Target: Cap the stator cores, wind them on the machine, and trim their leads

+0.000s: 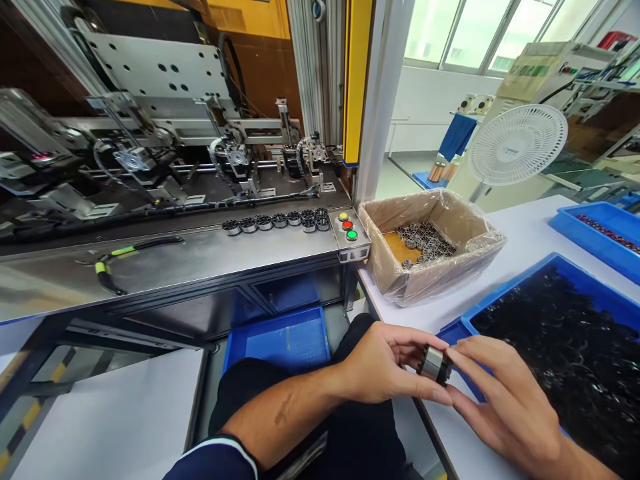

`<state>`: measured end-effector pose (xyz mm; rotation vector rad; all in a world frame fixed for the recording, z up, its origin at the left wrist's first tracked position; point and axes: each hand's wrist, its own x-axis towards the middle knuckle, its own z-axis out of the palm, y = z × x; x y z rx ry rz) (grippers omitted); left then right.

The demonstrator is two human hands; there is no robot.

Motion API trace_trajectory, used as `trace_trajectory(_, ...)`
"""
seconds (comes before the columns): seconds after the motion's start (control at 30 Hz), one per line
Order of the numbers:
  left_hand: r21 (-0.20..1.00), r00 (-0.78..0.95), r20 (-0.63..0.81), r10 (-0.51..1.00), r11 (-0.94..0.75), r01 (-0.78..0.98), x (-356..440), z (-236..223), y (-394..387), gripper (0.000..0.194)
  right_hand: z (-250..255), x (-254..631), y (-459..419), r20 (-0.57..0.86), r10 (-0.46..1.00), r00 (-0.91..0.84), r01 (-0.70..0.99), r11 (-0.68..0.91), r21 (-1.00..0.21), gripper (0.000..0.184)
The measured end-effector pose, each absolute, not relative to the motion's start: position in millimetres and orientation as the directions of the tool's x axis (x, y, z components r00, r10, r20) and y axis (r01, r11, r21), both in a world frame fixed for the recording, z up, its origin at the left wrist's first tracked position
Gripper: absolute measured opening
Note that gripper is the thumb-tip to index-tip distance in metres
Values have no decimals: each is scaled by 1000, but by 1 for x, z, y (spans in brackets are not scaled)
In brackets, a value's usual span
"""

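Observation:
Between my two hands is a small stator core, a silvery metal ring with black plastic end pieces. My left hand grips it from the left, thumb below and fingers above. From the other side, the fingertips and thumb of my right hand pinch its black end. Both hands are over the near edge of the white table, beside a blue bin full of loose black plastic pieces. Fingers hide part of the core.
A plastic-lined cardboard box contains many metal cores. Similar cores stand in a row on the machine ledge, left of the button panel. Wire cutters lie farther left. A white fan stands behind the table.

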<state>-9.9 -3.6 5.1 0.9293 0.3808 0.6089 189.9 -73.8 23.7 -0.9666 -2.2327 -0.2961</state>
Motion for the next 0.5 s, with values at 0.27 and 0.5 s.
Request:
trace_trajectory(0.27,862,769,-41,638,412,-296,-10,3,-5,74,27,189,-74,658,551,-512,719,695,-22,45)
trace_trajectory(0.5,853,789,-22,613,423,-305,-11,5,-8,72,30,189,-75,637,526,-564,718,694,62,43)
